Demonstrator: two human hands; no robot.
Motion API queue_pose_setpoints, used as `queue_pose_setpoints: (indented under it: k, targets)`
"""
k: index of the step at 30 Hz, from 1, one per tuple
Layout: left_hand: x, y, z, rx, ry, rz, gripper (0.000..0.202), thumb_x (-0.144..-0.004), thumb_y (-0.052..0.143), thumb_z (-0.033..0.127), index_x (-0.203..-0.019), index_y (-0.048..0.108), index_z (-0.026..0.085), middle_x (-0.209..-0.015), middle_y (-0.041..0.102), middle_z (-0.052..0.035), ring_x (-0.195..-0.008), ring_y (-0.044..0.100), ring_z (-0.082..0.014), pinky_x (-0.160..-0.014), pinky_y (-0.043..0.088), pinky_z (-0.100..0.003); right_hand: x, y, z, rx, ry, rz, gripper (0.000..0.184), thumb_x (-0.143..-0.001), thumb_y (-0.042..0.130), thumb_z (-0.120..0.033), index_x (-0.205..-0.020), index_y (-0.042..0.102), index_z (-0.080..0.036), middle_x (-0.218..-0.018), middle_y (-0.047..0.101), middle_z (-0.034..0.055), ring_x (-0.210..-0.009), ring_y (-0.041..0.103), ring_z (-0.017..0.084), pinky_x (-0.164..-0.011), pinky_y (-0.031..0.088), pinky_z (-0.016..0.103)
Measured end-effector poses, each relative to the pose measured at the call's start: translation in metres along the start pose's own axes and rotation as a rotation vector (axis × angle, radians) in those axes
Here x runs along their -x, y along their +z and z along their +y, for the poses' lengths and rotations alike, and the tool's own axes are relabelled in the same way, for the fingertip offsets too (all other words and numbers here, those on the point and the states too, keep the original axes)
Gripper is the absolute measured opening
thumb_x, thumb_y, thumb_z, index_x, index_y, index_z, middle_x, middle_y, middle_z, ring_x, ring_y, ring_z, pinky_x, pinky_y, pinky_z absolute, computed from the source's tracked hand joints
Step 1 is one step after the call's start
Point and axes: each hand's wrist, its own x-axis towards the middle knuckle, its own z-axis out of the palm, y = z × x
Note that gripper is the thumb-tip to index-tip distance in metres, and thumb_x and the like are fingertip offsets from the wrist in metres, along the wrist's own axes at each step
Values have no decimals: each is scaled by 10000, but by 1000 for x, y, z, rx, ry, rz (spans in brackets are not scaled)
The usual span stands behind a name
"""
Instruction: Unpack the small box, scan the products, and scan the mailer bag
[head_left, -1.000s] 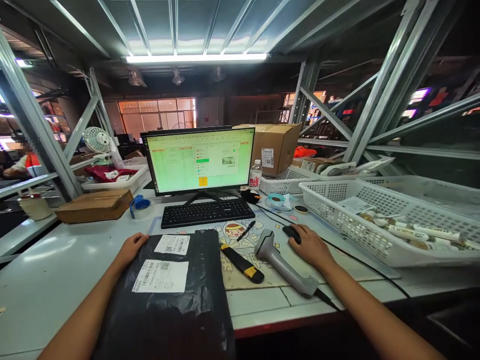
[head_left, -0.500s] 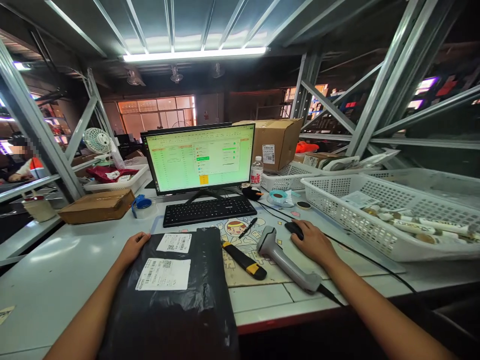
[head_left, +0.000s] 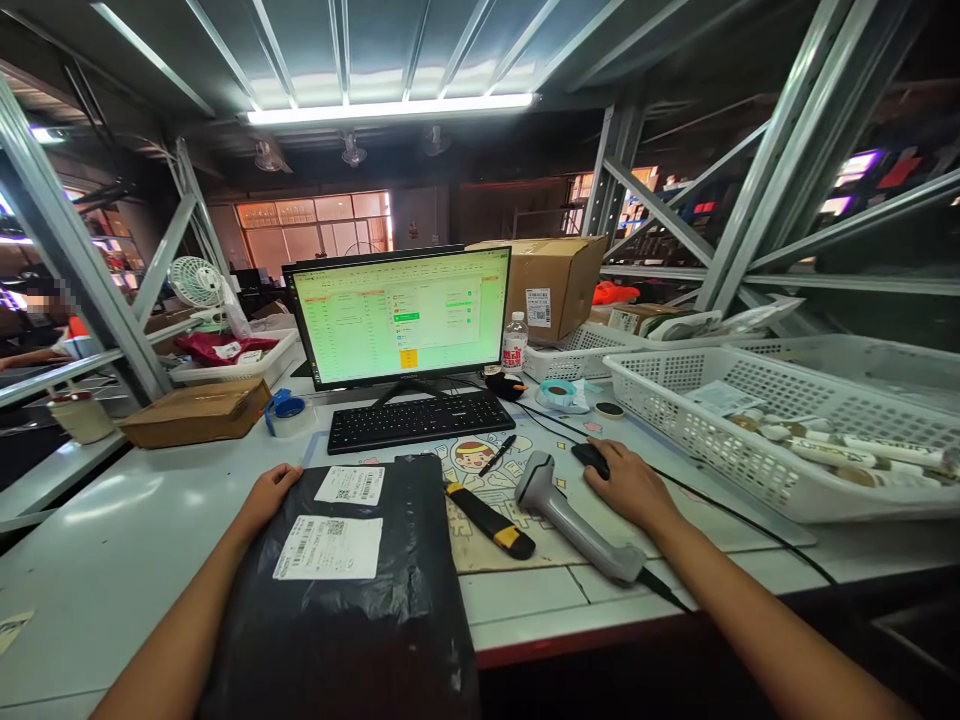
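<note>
My left hand rests at the far left corner of a black plastic mailer bag, its fingers curled on the bag's edge. Two white shipping labels are stuck on the bag. My right hand lies over a black computer mouse, fingers wrapped on it. Between my hands lie a grey barcode scanner and a black and yellow utility knife. Behind them are a black keyboard and a monitor showing a green spreadsheet.
A white mesh basket with small tubes stands at the right. A cardboard box, a water bottle and tape rolls sit behind. At the left are a flat brown box and a small fan. A person sits far left.
The window on the monitor has changed slightly. Both hands stay where they were; the view has shifted a little.
</note>
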Motion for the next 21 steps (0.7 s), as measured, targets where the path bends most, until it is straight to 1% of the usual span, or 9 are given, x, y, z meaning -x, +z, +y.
queue_pose_setpoints:
  k: [3,9,12,15,18,21]
  targets:
    - [-1,-1,-3,4,0,-8,623,-749,595,828,-711,603,206,-692,587,3,-719,550,-212,-680,417,-311,-1,-1,1,-12,4,6,579,-908,459,-394,-1402,555,-108,-1386,617,180,-1234,614,325,-1109,483,488]
    - [-2,0,-4,-12,20,2,598,-776,591,797,-723,617,202,-720,604,-3,-749,556,-217,-710,409,-317,-1,-3,0,-39,-19,-14,571,-900,429,-419,-1370,570,-127,-1400,616,160,-1221,624,325,-1093,497,491]
    - [1,0,1,1,2,9,605,-759,591,805,-710,596,202,-701,589,0,-733,549,-214,-705,410,-319,-2,-2,2,-50,-40,-17,567,-893,414,-426,-1360,577,-149,-1396,616,148,-1204,629,327,-1065,509,500]
    - [3,1,6,10,-7,10,618,-743,595,816,-691,578,200,-680,575,6,-712,541,-204,-698,408,-315,-4,1,5,-56,-52,-23,577,-876,427,-454,-1352,581,-166,-1396,614,145,-1162,643,330,-1001,537,498]
    - [3,0,7,13,-14,1,634,-732,589,829,-700,588,196,-693,590,0,-720,547,-205,-701,407,-316,-5,1,6,-58,-47,-8,578,-859,452,-480,-1316,593,-155,-1359,628,165,-1105,657,332,-959,554,494]
    - [0,1,5,16,-9,18,633,-710,600,828,-680,580,196,-669,565,6,-705,524,-198,-689,387,-314,-5,0,6,-47,-39,-10,564,-859,444,-482,-1277,613,-142,-1315,640,174,-1096,659,336,-963,558,491]
